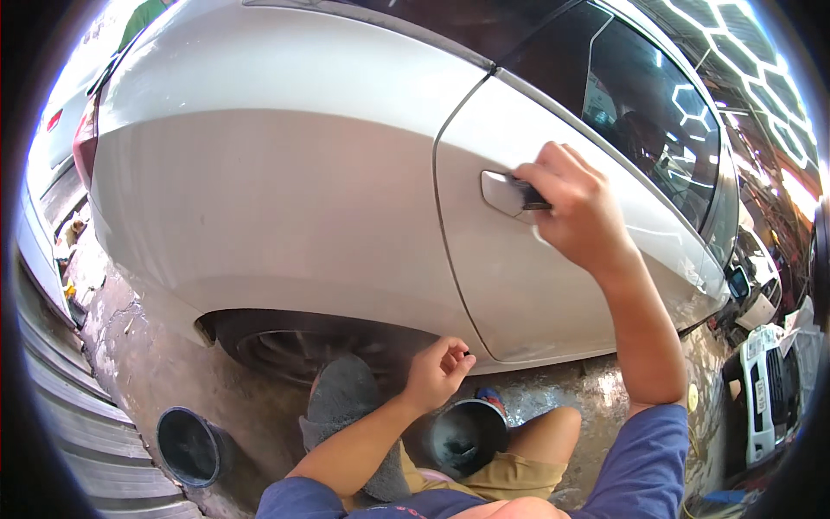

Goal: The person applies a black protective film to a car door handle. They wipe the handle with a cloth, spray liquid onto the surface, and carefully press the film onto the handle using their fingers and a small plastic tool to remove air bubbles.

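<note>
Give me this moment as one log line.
right hand: gripping dark item at door handle | left hand: pinching small black item | bucket: between legs

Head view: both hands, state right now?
Left hand: closed, pinching a small dark bit; too small to identify.
Right hand: closed on a dark object at the car's door handle; cannot tell what it is.

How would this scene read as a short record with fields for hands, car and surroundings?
Left hand: pinching a small dark piece near the car door's lower edge
Right hand: gripping a black piece at the door handle; loose or attached, unclear
Car: pale, door shut
Near bucket: between the person's legs
Other bucket: on the ground, left
Towel: grey, over the left leg
Bumper: white, far right
</note>
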`<state>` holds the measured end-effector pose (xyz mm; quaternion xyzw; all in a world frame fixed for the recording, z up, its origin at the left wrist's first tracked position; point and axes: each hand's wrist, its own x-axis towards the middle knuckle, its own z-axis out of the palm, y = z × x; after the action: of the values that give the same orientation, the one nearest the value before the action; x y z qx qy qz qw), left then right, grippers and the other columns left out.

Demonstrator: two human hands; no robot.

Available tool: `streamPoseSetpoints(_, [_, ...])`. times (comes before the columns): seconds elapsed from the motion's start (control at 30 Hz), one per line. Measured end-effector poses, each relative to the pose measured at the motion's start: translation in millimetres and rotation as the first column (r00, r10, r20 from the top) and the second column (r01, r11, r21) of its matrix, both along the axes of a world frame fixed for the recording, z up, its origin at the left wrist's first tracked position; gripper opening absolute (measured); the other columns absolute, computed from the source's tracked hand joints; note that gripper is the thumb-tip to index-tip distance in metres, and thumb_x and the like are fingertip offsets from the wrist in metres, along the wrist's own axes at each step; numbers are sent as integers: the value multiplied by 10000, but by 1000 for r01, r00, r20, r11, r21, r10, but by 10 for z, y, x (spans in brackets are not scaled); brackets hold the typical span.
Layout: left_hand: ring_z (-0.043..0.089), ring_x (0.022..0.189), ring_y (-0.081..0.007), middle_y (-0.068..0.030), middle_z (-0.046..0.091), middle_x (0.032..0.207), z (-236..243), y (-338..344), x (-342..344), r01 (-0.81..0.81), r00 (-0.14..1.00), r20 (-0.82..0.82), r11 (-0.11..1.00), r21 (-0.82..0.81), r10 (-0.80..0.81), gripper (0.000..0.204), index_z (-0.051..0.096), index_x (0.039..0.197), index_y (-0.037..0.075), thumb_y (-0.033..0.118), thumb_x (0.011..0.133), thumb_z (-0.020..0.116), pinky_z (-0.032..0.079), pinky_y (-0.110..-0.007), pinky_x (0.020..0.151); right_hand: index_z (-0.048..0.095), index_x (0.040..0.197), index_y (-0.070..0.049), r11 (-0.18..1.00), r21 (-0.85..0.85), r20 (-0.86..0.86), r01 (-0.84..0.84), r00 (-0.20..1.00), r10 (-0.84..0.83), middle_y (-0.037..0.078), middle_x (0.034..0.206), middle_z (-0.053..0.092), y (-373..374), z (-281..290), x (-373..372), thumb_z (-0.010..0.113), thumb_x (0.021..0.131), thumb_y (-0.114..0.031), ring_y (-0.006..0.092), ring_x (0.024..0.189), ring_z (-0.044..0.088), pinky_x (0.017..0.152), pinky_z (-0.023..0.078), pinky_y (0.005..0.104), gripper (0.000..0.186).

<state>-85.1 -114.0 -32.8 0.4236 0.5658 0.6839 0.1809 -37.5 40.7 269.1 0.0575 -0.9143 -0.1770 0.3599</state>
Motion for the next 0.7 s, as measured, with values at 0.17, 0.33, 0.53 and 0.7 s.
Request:
streamPoseSetpoints(0.17, [594,644,-78,-8,650,811,-20,3,0,10,1000,-11,1000,9,-10,210,651,1047,59,135,912,793,500,-263,609,699,991,-17,999,26,-1,40,999,-40,100,899,578,66,-17,69,676,605,94,303,883,631,731,541,412,403])
streamPoseSetpoints(0.33, [646,652,-121,-31,671,794,-98,49,-34,5,1000,19,1000,-10,-4,210,654,1061,54,146,926,786,527,-291,627,698,1007,-23,999,46,13,20,1000,-21,96,903,579,-86,-17,-155,682,606,96,303,862,638,730,542,412,419])
streamPoseSetpoints(0.53, [645,654,-119,-38,681,772,-110,75,-14,-42,999,-12,999,1,42,203,665,1036,57,163,917,792,519,-287,626,691,997,-53,999,-17,34,34,999,-33,91,940,586,75,-60,92,663,667,50,301,912,634,735,556,415,346])
streamPoseSetpoints(0.7, [646,644,-134,-45,676,737,-174,97,-70,-29,998,46,999,-24,30,176,680,993,65,177,915,791,527,-306,622,673,917,-86,999,47,52,6,999,-8,63,947,558,5,-38,-73,662,739,1,252,922,625,741,573,401,198])
